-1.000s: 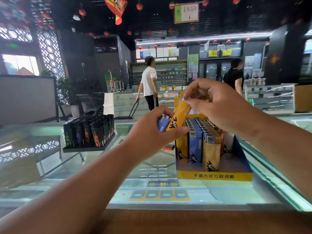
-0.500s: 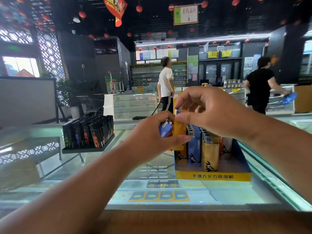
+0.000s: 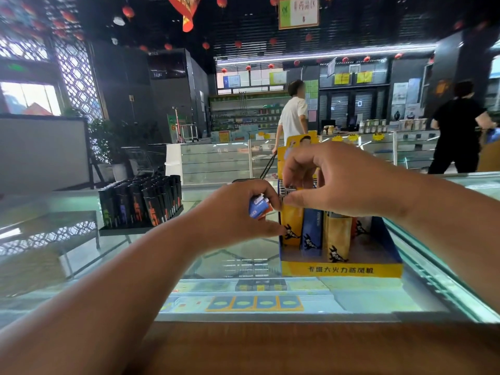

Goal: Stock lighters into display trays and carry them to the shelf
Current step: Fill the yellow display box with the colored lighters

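Right now my left hand (image 3: 235,215) is curled around a small bundle of lighters (image 3: 258,209): a blue one in front and an orange one tucked just behind it, their tops poking out between my thumb and forefinger. That thumb's tip lies just beside the left side of the display tray (image 3: 341,269). My right hand (image 3: 341,180) reaches in from the right over the tray, its thumb and forefinger pinching the metal top of a yellow lighter (image 3: 292,226), the other fingers loosely bent above it. That lighter stands upright in the tray's front-left slot. Next to it are a blue lighter (image 3: 312,230) and another yellow one (image 3: 338,236), with more rows behind that my hand partly hides. The tray is yellow and blue cardboard and sits on the glass counter (image 3: 130,255), right of centre. Well apart to the left, on the same glass, is a black tray of dark lighters (image 3: 140,205). A wooden edge (image 3: 270,347) runs along the near side of the counter. Across the shop, a person in a white shirt (image 3: 293,117) and a person in black (image 3: 460,131) stand by other counters.
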Available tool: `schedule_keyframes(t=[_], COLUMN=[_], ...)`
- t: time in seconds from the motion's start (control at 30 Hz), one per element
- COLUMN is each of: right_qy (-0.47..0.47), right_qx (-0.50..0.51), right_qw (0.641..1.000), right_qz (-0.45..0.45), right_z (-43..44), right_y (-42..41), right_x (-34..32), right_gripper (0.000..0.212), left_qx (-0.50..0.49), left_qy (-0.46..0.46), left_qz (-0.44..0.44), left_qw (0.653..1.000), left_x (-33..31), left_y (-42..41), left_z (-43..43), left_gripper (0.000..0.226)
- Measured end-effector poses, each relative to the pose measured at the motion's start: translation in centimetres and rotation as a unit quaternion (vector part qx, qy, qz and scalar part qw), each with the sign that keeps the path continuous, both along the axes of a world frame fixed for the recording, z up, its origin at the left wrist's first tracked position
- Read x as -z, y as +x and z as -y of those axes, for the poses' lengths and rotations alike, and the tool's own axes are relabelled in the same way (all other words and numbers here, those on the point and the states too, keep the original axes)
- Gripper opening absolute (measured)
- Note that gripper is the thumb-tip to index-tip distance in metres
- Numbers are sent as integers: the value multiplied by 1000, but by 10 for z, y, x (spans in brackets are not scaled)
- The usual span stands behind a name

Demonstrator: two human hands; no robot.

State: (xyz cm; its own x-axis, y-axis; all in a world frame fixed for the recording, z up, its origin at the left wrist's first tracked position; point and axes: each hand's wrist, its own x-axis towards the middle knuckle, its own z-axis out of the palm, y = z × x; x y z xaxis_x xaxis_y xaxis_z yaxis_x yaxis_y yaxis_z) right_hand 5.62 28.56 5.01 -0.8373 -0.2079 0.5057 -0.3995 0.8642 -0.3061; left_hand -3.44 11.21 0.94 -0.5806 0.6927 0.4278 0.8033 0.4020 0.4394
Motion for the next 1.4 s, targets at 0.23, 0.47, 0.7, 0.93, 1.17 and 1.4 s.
schedule_keyframes(t=[0.23, 0.47, 0.7, 0.93, 1.17, 1.4], right_qy=[18, 57, 4, -25, -35, -75], right_qx=[13, 38, 28, 16, 17, 25], right_qw=[999, 997, 1000, 1000, 999, 996], right_qz=[23, 20, -5, 9, 35, 40], right_z=[3, 2, 1, 5, 10, 6], right_y=[-1, -3, -2, -1, 1, 3], right_x=[2, 1, 1, 1, 0, -5], right_gripper=[16, 10, 9, 13, 14, 14], left_qx=[1, 19, 43, 40, 45, 57], left_qy=[-14, 52, 121, 91, 98, 111], left_qz=[10, 70, 164, 149, 135, 147], left_qw=[1000, 996, 978, 984, 985, 981], left_x=[0, -1, -8, -9, -9, -9], left_y=[-3, -1, 9, 18, 21, 23], left_z=[1, 2, 3, 2, 1, 0], left_gripper=[24, 15, 21, 34, 37, 31])
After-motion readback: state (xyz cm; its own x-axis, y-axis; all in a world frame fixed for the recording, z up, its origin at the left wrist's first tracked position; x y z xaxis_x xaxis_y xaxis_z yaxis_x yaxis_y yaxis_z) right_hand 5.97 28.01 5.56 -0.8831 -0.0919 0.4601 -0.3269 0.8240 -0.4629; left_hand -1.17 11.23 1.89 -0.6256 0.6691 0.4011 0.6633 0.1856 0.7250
